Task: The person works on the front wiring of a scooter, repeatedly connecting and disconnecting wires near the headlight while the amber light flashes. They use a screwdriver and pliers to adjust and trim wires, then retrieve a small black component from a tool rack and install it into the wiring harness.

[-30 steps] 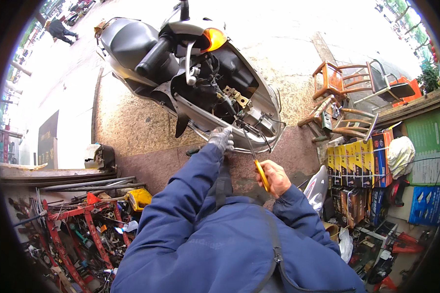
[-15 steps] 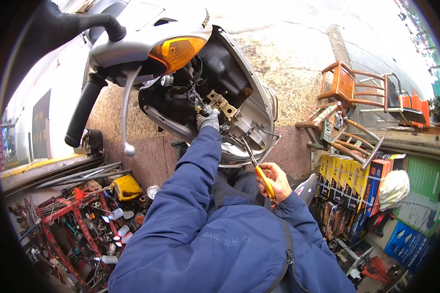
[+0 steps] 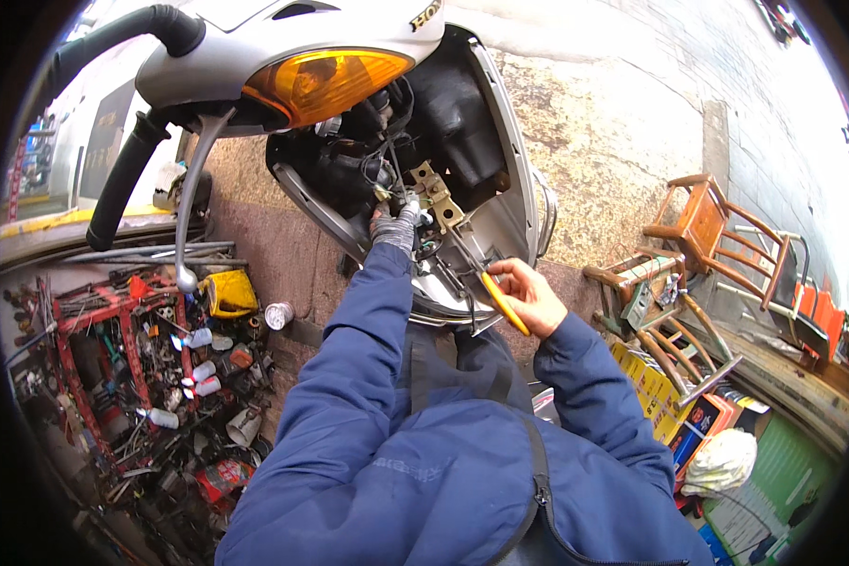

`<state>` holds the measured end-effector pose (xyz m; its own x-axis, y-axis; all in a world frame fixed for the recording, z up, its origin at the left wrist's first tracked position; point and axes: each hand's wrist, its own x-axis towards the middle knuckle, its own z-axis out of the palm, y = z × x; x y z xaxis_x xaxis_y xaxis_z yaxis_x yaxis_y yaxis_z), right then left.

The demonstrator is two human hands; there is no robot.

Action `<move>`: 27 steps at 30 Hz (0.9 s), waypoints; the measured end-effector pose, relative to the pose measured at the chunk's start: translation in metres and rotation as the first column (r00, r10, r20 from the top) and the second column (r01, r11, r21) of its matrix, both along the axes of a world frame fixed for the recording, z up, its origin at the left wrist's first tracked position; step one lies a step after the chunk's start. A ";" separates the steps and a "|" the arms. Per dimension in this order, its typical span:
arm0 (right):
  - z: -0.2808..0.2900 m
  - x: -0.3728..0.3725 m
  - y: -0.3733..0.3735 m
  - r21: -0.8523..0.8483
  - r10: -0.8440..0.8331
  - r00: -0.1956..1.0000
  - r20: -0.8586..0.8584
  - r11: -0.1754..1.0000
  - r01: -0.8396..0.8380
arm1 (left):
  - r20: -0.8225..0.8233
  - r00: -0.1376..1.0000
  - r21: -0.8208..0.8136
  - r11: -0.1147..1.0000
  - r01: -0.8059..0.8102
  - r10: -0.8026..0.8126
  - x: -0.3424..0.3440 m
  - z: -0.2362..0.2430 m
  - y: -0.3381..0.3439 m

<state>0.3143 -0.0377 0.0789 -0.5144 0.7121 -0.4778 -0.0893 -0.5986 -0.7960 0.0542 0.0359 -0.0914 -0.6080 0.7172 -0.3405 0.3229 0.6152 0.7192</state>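
Observation:
The front of a silver scooter [image 3: 302,38] stands before me, its front body opened to show a dark cavity. My left hand [image 3: 396,229], in a grey glove, reaches inside with fingers closed around thin wires [image 3: 379,170]; the exact piece pinched is partly hidden. Just right of these fingers sits a tan metal bracket [image 3: 439,196] with holes. My right hand [image 3: 535,300], bare, grips yellow-handled pliers [image 3: 506,303]. Their slim jaws point up and left, near the lower end of the bracket; I cannot tell whether they touch anything.
The scooter's brake lever [image 3: 196,198] and black grip [image 3: 127,184] hang at left. Below them lies a red rack [image 3: 71,368] crowded with tools and bottles, beside a yellow container [image 3: 228,293]. Wooden chairs [image 3: 703,222] and boxes [image 3: 651,387] stand at right.
My right hand has moved up with the pliers, bringing their jaws nearer the bracket. My left hand stays at the wires. The whole view has shifted a little.

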 end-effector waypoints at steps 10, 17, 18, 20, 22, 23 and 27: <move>-0.012 -0.017 0.072 0.204 0.211 0.927 0.310 0.938 -0.281 | 0.812 0.583 0.084 0.989 -0.126 0.005 -0.012 0.063 -0.023; -0.024 -0.032 0.084 0.193 0.329 0.906 0.268 0.903 -0.385 | 0.858 0.506 -0.023 0.990 -0.139 0.091 -0.030 0.075 -0.036; -0.024 -0.034 0.084 0.182 0.343 0.900 0.268 0.900 -0.397 | 0.846 0.526 -0.019 0.992 -0.124 0.082 -0.033 0.077 -0.039; -0.024 -0.040 0.083 0.159 0.372 0.889 0.266 0.893 -0.421 | 0.845 0.529 -0.022 0.993 -0.113 0.079 -0.039 0.083 -0.042; -0.023 -0.044 0.083 0.132 0.391 0.891 0.232 0.895 -0.427 | 0.819 0.573 -0.035 0.999 -0.007 0.033 -0.045 0.089 -0.044; -0.024 -0.047 0.083 0.133 0.389 0.898 0.205 0.898 -0.419 | 0.813 0.583 -0.028 1.000 0.013 0.015 -0.048 0.091 -0.044; -0.028 -0.052 0.082 0.121 0.399 0.905 0.150 0.901 -0.417 | 0.814 0.580 -0.029 0.999 0.046 -0.003 -0.057 0.097 -0.041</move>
<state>0.2625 0.0446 0.0513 -0.7209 0.5188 -0.4595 0.2378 -0.4375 -0.8672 -0.0027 -0.0055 0.0060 -0.0428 0.6994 -0.7134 -0.3690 0.6526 0.6618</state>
